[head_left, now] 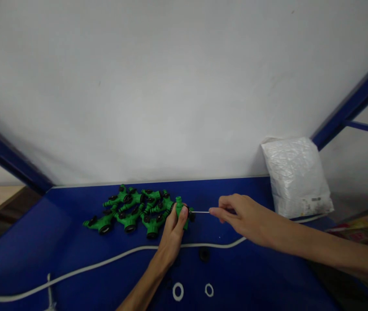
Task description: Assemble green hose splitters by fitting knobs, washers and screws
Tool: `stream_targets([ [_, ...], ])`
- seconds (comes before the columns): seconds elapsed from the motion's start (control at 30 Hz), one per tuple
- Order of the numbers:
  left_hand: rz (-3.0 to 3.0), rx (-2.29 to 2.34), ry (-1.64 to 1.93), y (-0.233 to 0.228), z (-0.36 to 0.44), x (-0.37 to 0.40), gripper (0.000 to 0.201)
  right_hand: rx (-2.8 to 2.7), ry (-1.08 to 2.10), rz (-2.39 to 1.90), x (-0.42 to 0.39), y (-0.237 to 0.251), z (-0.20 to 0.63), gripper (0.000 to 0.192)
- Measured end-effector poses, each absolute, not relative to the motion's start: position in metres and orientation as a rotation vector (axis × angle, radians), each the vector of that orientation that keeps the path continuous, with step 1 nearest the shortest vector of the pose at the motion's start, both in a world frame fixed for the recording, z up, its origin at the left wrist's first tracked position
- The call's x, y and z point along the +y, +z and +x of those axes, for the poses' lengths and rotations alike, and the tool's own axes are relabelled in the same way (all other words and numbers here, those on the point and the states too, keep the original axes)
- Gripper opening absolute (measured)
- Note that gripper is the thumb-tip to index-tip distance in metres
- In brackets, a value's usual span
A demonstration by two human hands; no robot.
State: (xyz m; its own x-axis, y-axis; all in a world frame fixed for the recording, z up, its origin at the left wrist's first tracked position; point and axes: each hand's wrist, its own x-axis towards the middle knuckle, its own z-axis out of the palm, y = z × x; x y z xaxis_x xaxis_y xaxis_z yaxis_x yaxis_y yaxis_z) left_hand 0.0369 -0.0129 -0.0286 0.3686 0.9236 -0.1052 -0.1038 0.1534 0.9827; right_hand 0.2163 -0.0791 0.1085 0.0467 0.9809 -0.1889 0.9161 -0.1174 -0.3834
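Note:
My left hand [171,233] is closed around a green two-way hose splitter [179,203] with black parts, just right of a group of similar splitters. Between thumb and fingers, my right hand [242,211] pinches the right end of a thin, light-coloured rod [201,212]. The rod's left end meets a black part on the right side of the held splitter; whether it goes inside I cannot tell. Several green hose splitters [130,219] with black fittings lie close together on the blue tabletop [112,283].
A white cable [122,255] runs across the table under my left forearm. Nearer me lie a black ring [204,254] and two white rings, one round [177,292], one angular [209,290]. A white plastic package [297,177] leans at the back right, by a blue frame bar [355,101].

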Motion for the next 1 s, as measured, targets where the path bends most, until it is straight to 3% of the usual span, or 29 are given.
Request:
stream_targets([
  [0.07,1.204,0.898,0.868,-0.03,0.036,-0.012,0.048,-2.013,0.56,-2.136,-0.079,0.11,0.214,0.043],
  [0.2,1.139,0.91,0.809,-0.029,0.037,-0.009,0.058,-2.312,0.066,-1.915,-0.09,0.101,0.212,0.019],
  [0.33,1.0,0.891,0.831,-0.031,0.04,-0.007,0.069,-2.559,-0.483,-1.571,-0.101,0.097,0.208,0.041],
  [0.5,1.004,0.896,0.828,-0.036,0.044,-0.007,0.068,-2.809,-0.87,-1.348,-0.099,0.109,0.197,0.014],
  [0.57,1.029,0.899,0.83,-0.036,0.044,-0.007,0.068,-2.834,-0.824,-1.352,-0.097,0.111,0.195,0.014],
  [0.63,1.075,0.894,0.849,-0.034,0.042,-0.007,0.068,-2.773,-0.573,-1.52,-0.093,0.111,0.196,0.013],
  [0.7,1.125,0.881,0.868,-0.03,0.041,-0.006,0.067,-2.556,-0.076,-1.815,-0.087,0.111,0.199,0.014],
  [0.77,1.16,0.859,0.88,-0.027,0.04,-0.006,0.065,-2.193,0.513,-2.046,-0.081,0.115,0.201,0.03],
  [0.83,1.17,0.842,0.892,-0.024,0.039,-0.006,0.064,-1.913,0.894,-2.107,-0.078,0.12,0.203,0.039],
  [0.9,1.159,0.834,0.902,-0.023,0.04,-0.006,0.063,-1.869,0.902,-2.074,-0.078,0.121,0.203,0.035],
  [1.0,1.099,0.86,0.902,-0.025,0.04,-0.005,0.065,-2.005,0.571,-2.052,-0.085,0.114,0.203,0.01],
])
